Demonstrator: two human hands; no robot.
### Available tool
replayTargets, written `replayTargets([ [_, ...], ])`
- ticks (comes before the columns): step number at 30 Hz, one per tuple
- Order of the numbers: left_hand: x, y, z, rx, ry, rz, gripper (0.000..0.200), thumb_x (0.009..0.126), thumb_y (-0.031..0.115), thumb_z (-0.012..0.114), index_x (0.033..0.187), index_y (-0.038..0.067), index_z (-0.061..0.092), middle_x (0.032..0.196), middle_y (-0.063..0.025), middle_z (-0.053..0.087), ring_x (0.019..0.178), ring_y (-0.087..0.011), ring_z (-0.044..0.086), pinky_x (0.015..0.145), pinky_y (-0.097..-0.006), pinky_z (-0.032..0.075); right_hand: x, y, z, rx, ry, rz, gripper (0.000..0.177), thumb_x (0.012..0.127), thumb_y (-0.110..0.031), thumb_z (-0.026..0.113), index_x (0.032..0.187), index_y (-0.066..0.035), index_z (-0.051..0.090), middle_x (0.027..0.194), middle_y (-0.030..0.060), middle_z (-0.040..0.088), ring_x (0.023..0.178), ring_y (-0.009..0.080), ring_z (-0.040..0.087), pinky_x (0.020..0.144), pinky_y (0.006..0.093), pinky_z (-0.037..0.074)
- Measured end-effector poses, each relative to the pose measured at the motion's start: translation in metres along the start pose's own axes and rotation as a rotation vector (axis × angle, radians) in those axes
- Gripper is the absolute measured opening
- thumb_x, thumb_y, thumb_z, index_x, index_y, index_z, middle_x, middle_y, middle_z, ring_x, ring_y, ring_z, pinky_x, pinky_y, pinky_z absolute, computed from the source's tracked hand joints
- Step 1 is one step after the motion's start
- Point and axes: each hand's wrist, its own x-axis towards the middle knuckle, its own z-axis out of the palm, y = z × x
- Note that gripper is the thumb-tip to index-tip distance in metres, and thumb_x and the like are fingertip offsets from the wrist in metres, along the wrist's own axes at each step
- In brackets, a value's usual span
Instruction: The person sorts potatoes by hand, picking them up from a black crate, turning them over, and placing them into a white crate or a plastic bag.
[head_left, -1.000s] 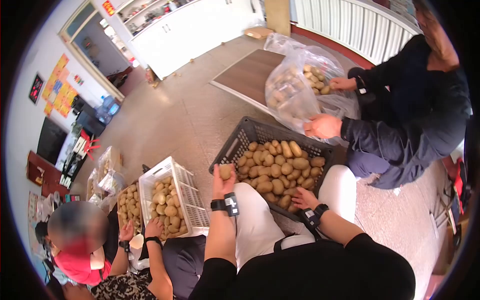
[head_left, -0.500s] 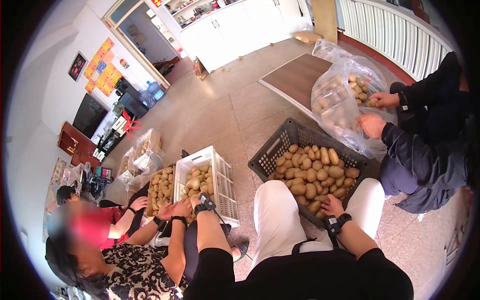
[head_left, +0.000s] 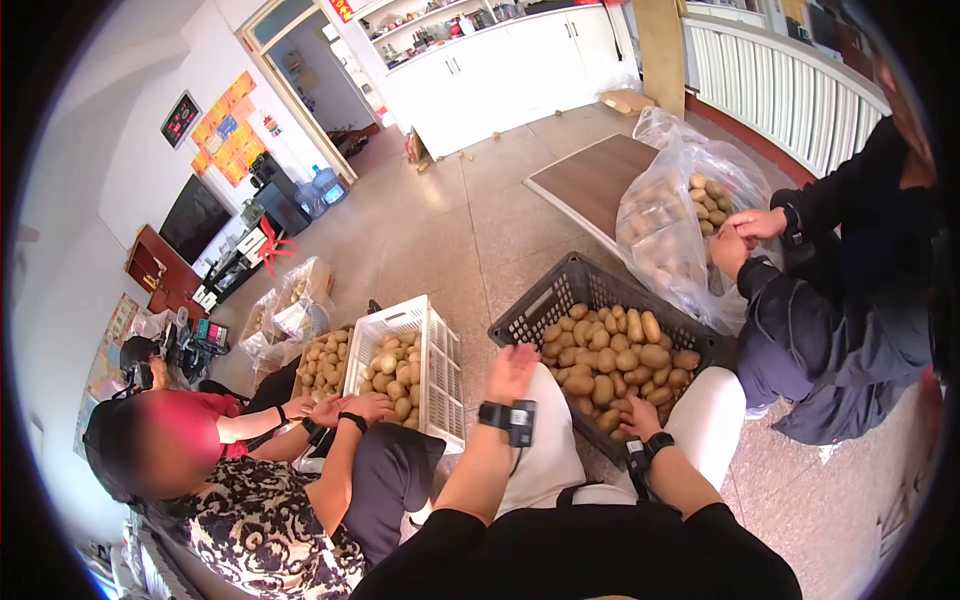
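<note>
The fingers of the left hand [head_left: 511, 371] were extended and well open (slightly blurred at their tips), with nothing visible in their grasp. They hung above the left leg of the white trousers [head_left: 540, 455], just beside the near left edge of the black crate [head_left: 533, 312]. The potatoes [head_left: 603, 361] lay inside that crate, to the right of these fingers and apart from them.

The fingers of the right hand [head_left: 639, 419] were partly open and loosely bent, reaching in over the crate's near right part. They rested at the potatoes there; whether they had hold of one could not be told.

A black strap with a small box sat at each wrist. The crate stood on the floor [head_left: 420, 245] between the person's knees, its slatted walls rising above the heap.

To the left stood a white crate [head_left: 446, 385], also holding potatoes, with a co-worker in a patterned top [head_left: 265, 520] seated near it. Beyond the black crate, a clear plastic bag [head_left: 655, 235] of potatoes lay partly over a brown board [head_left: 590, 185]. Another co-worker, in dark sleeves [head_left: 790, 300], had both hands close together at the bag's opening.
</note>
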Motion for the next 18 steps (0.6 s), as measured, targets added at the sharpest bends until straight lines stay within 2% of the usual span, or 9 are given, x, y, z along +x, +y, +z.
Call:
replayTargets([
  [3,-0.028,-0.053,0.018,0.181,0.003,-0.098,0.023,0.081,0.017,0.049,0.097,0.000,0.045,0.099,-0.0130,0.050,0.095,-0.0278,0.048,0.085,-0.0412,0.039,0.004,0.004,-0.001,-0.097,-0.044,-0.067,0.031,0.077,-0.028,0.052,0.100,-0.009,0.046,0.090,0.0028,0.049,0.076,0.0180,0.050,0.058,0.0296,0.043],
  [4,-0.034,-0.072,0.011,0.186,0.009,-0.095,0.023,0.081,0.017,0.049,0.097,0.000,0.045,0.099,-0.0130,0.050,0.095,-0.0278,0.048,0.085,-0.0412,0.039,-0.002,0.009,0.004,-0.392,-0.018,-0.244,0.031,0.076,-0.026,0.053,0.099,-0.007,0.049,0.086,0.0036,0.053,0.070,0.0184,0.052,0.057,0.0283,0.043],
  [5,-0.035,-0.085,0.006,0.281,0.036,-0.152,0.027,0.081,0.017,0.050,0.100,0.001,0.043,0.103,-0.0131,0.048,0.098,-0.0280,0.046,0.085,-0.0416,0.038,0.026,0.033,0.000,-0.543,-0.002,-0.505,0.030,0.073,-0.024,0.055,0.094,-0.002,0.054,0.082,0.0079,0.058,0.070,0.0207,0.055,0.061,0.0302,0.045],
  [7,-0.039,-0.100,-0.004,0.373,0.064,-0.205,0.030,0.080,0.018,0.051,0.103,0.001,0.042,0.106,-0.0132,0.045,0.100,-0.0282,0.044,0.085,-0.0419,0.038,-0.006,0.023,0.007,-0.827,-0.122,-0.565,0.030,0.071,-0.023,0.056,0.088,0.001,0.057,0.084,0.0140,0.060,0.075,0.0232,0.057,0.066,0.0318,0.045],
  [9,-0.045,-0.109,-0.013,0.482,0.182,-0.323,0.037,0.081,0.019,0.050,0.109,-0.002,0.037,0.113,-0.0143,0.040,0.107,-0.0282,0.038,0.089,-0.0415,0.036,-0.001,0.025,0.005,-0.927,-0.150,-0.639,0.029,0.070,-0.022,0.056,0.086,0.002,0.058,0.083,0.0155,0.060,0.077,0.0242,0.057,0.068,0.0318,0.045],
  [10,-0.048,-0.112,-0.020,0.483,0.197,-0.351,0.038,0.080,0.017,0.049,0.110,-0.002,0.035,0.112,-0.0145,0.041,0.105,-0.0291,0.040,0.089,-0.0415,0.036,0.002,0.030,0.005,-1.028,-0.180,-0.708,0.029,0.069,-0.022,0.056,0.084,0.002,0.059,0.082,0.0169,0.060,0.079,0.0251,0.058,0.070,0.0318,0.044],
  [13,-0.060,-0.113,-0.038,0.462,0.243,-0.373,0.033,0.080,0.016,0.049,0.107,-0.002,0.039,0.111,-0.0142,0.042,0.104,-0.0286,0.042,0.088,-0.0418,0.037,0.010,0.032,0.005,-0.968,-0.194,-0.663,0.028,0.069,-0.022,0.055,0.085,0.001,0.059,0.082,0.0164,0.060,0.079,0.0256,0.057,0.070,0.0317,0.044],
  [14,-0.059,-0.113,-0.050,0.521,0.284,-0.350,0.028,0.077,0.015,0.051,0.100,0.002,0.044,0.099,-0.0107,0.047,0.095,-0.0267,0.046,0.080,-0.0430,0.041,0.011,0.032,0.004,-0.980,-0.199,-0.666,0.028,0.069,-0.021,0.055,0.085,0.001,0.060,0.082,0.0165,0.060,0.079,0.0249,0.058,0.070,0.0316,0.044],
  [18,-0.048,-0.113,-0.072,0.592,0.347,-0.373,0.023,0.078,0.015,0.050,0.096,0.003,0.046,0.093,-0.0089,0.051,0.091,-0.0250,0.050,0.076,-0.0421,0.043,0.012,0.033,0.004,-1.015,-0.213,-0.641,0.028,0.069,-0.021,0.055,0.085,0.001,0.060,0.082,0.0160,0.060,0.078,0.0241,0.058,0.070,0.0314,0.044],
])
